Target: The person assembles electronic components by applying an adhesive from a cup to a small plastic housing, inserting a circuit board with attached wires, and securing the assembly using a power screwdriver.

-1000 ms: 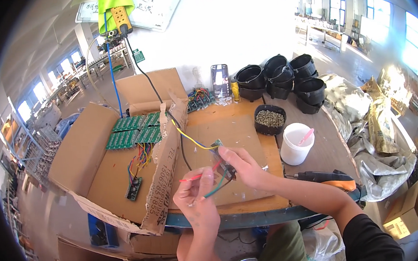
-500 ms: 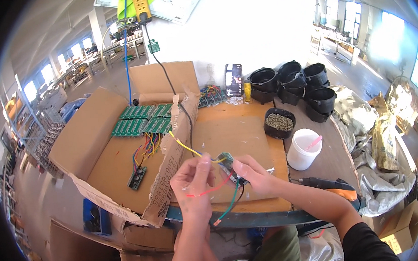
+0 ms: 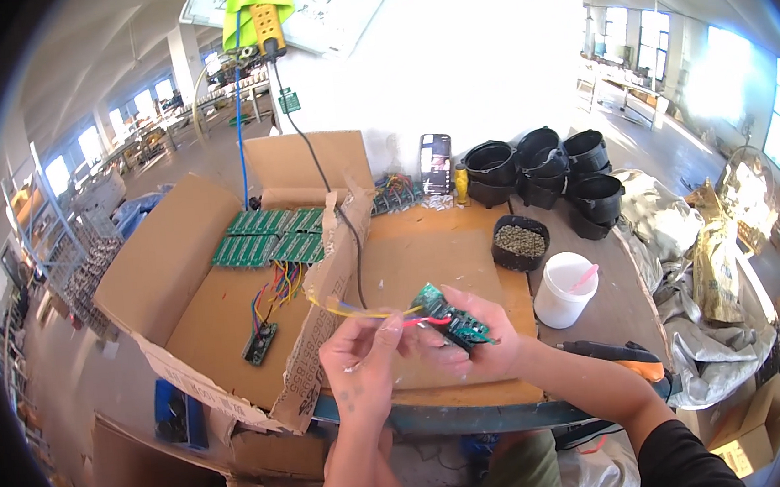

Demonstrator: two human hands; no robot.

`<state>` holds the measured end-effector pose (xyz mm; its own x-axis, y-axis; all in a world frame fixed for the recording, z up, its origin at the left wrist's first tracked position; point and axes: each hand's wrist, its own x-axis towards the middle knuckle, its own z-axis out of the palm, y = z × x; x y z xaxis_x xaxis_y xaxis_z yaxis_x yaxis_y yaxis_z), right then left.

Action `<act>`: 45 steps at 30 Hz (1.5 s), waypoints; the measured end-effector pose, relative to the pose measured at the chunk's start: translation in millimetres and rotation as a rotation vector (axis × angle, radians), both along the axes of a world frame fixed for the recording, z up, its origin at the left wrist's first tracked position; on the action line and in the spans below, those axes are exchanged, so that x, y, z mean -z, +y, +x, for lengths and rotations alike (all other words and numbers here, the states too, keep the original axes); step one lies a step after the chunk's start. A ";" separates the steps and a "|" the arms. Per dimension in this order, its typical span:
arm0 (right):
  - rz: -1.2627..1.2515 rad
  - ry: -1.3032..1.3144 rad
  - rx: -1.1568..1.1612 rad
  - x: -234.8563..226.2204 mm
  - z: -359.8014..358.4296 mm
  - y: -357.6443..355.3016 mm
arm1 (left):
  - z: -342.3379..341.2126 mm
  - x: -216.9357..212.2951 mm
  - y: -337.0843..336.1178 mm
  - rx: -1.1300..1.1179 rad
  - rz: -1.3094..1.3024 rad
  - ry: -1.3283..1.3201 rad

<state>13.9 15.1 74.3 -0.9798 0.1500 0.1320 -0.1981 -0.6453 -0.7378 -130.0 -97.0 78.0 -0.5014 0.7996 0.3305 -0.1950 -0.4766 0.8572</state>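
Note:
A green circuit board (image 3: 455,319) is gripped in my right hand (image 3: 495,329), tilted above the front of the table. Coloured wires (image 3: 359,313), yellow and red among them, run from the board to my left hand (image 3: 362,354). That hand pinches them between thumb and fingers, and their yellow ends stick out toward the carton. Inside the open cardboard carton (image 3: 205,336) to the left lie rows of green circuit boards (image 3: 270,237). A small wired board (image 3: 261,344) rests nearer in the carton, its wires leading to a coloured bundle.
Behind the work spot stand a phone (image 3: 436,162) and a pile of wired boards (image 3: 395,194). Stacked black pots (image 3: 541,163), a black bowl of small pellets (image 3: 520,241), a white tub (image 3: 566,294) and an orange-black tool (image 3: 614,356) line the right side. A black cord (image 3: 353,237) hangs over the carton's edge.
The board has turned so its green face shows more. The red wire, which hung loose below the hands, now runs to my left fingers beside the yellow one.

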 end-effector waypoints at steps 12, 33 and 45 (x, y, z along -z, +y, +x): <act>0.969 -0.092 0.756 10.1 -4.4 2.0 | 20.0 4.2 -1.9 -0.132 -0.089 0.007; 0.858 -0.078 0.554 -8.2 2.3 -12.9 | 0.8 8.5 8.4 -0.042 0.012 -0.248; 0.784 -0.234 0.703 7.9 -7.7 -9.2 | 12.3 1.9 1.0 0.151 0.148 -0.236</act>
